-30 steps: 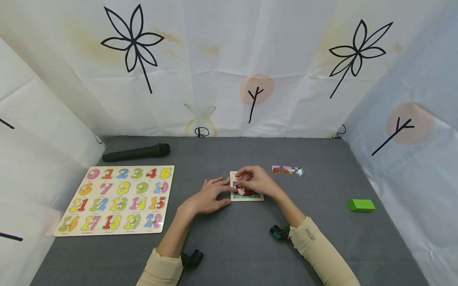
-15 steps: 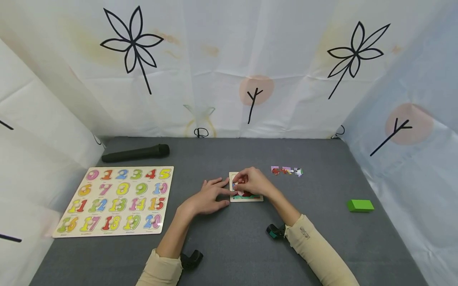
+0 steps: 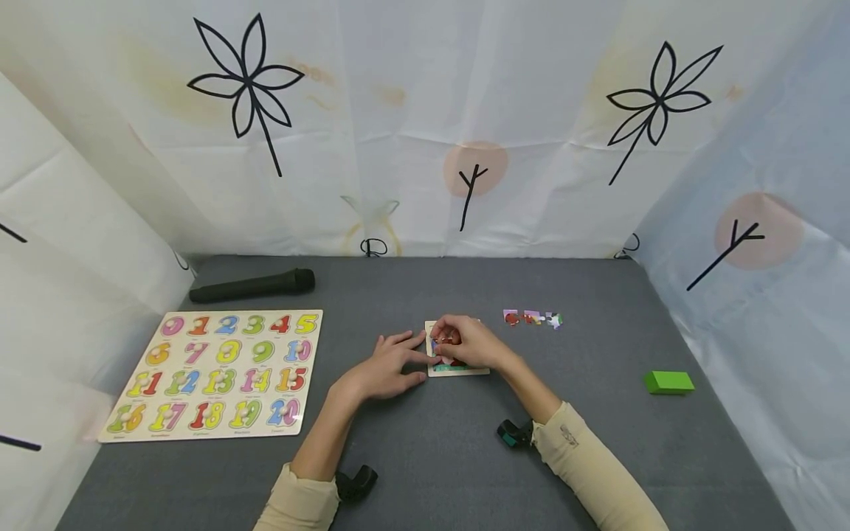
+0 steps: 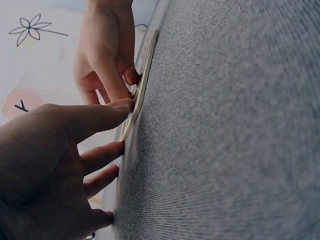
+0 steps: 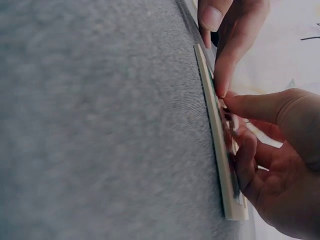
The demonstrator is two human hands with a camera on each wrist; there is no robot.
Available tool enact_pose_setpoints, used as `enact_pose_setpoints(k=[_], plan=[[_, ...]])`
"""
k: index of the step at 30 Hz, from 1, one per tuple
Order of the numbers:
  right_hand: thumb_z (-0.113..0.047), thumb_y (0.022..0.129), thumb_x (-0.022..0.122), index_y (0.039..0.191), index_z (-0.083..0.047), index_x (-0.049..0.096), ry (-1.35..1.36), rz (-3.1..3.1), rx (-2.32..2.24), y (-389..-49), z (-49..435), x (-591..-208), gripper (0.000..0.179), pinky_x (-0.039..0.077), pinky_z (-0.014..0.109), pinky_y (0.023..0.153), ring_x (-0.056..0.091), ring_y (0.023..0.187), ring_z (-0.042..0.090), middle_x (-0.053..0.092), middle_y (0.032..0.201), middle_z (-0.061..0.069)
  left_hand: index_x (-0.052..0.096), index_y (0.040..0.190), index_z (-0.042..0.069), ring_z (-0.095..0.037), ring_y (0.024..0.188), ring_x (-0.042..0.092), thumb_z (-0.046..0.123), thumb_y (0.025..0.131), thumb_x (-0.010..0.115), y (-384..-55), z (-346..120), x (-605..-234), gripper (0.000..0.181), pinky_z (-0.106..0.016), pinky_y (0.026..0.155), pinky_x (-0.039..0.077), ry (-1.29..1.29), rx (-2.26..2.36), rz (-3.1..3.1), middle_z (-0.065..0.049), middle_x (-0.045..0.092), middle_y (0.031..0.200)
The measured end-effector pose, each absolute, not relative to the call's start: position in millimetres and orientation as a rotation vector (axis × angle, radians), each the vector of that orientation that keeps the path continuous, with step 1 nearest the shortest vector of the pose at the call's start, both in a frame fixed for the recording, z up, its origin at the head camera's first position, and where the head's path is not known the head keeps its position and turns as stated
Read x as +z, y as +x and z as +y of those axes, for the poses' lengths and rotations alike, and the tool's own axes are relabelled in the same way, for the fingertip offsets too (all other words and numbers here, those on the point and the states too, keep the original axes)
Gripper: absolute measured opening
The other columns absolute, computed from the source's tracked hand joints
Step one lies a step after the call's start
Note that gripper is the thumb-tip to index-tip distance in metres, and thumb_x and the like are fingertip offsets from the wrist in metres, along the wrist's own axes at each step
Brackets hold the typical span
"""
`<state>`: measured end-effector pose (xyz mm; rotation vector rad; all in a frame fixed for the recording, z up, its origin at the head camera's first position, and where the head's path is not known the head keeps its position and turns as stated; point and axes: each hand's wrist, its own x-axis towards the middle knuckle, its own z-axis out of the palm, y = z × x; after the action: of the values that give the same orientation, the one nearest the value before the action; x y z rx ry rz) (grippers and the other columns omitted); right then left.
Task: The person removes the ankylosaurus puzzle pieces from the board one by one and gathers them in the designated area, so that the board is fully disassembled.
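A small wooden-framed jigsaw puzzle (image 3: 468,373) with a red and green picture lies flat on the grey table. My left hand (image 3: 385,366) is spread at its left side, index finger on the frame's left part and the other fingertips on or near the cloth. My right hand (image 3: 474,343) is over the puzzle and hides much of the picture. In the right wrist view, its thumb and fingers pinch a small puzzle piece (image 5: 229,117) right at the board surface, mostly covered by the fingers. The left index fingertip is close by the right thumb.
Several loose puzzle pieces (image 3: 533,317) lie in a row right of the puzzle. A number board (image 3: 219,369) takes up the left side, with a black microphone (image 3: 252,286) behind it. Towards the right edge is a green block (image 3: 669,382). White printed curtains (image 3: 398,147) enclose the table.
My right hand has brought the piece down and slightly towards the puzzle's left part, its fingers shifting a little there. My left hand stays in the same place.
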<state>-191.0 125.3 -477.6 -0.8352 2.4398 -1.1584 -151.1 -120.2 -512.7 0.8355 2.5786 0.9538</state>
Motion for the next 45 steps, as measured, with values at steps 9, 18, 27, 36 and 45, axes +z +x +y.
enact_pose_setpoints(k=[9, 18, 27, 36, 45], plan=[[-0.002, 0.105, 0.067, 0.114, 0.0, 0.072, -0.937, 2.279, -1.296, -188, 129, -478, 0.01, 0.054, 0.022, 0.068, 0.067, 0.074, 0.018, 0.071, 0.089, 0.014, 0.076, 0.14, 0.019, -0.048, 0.165, 0.028, 0.02, 0.104, 0.068, -140, -117, -483, 0.037, -0.086, 0.125, 0.006, 0.808, 0.947, 2.547, -0.019, 0.04, 0.174], [-0.001, 0.106, 0.065, 0.118, 0.002, 0.07, -0.892, 2.304, -1.389, -190, 140, -474, 0.013, 0.055, 0.025, 0.074, 0.073, 0.089, 0.024, 0.071, 0.107, 0.021, 0.073, 0.144, 0.022, -0.052, 0.165, 0.027, 0.018, 0.104, 0.067, -138, -114, -477, 0.04, -0.088, 0.124, 0.006, 0.8, 0.943, 2.546, -0.021, 0.039, 0.174], [-0.004, 0.105, 0.068, 0.127, 0.006, 0.07, -0.763, 2.318, -1.431, -192, 164, -467, 0.025, 0.053, 0.024, 0.068, 0.07, 0.081, 0.028, 0.071, 0.117, 0.025, 0.071, 0.147, 0.027, -0.047, 0.166, 0.027, 0.021, 0.106, 0.066, -138, -114, -475, 0.041, -0.086, 0.125, 0.008, 0.785, 0.901, 2.555, -0.018, 0.037, 0.176], [-0.005, 0.103, 0.071, 0.125, 0.009, 0.07, -0.694, 2.406, -1.44, -191, 199, -463, 0.025, 0.057, 0.03, 0.064, 0.067, 0.072, 0.026, 0.074, 0.103, 0.024, 0.071, 0.146, 0.032, -0.047, 0.166, 0.026, 0.023, 0.105, 0.068, -143, -118, -489, 0.042, -0.086, 0.125, 0.004, 0.79, 0.949, 2.543, -0.016, 0.037, 0.176], [-0.001, 0.101, 0.074, 0.118, 0.011, 0.071, -0.597, 2.512, -1.433, -189, 232, -473, 0.021, 0.064, 0.031, 0.069, 0.076, 0.079, 0.02, 0.076, 0.104, 0.027, 0.072, 0.145, 0.033, -0.04, 0.168, 0.026, 0.028, 0.104, 0.07, -149, -119, -510, 0.041, -0.082, 0.129, 0.005, 0.796, 0.957, 2.583, -0.008, 0.037, 0.177]])
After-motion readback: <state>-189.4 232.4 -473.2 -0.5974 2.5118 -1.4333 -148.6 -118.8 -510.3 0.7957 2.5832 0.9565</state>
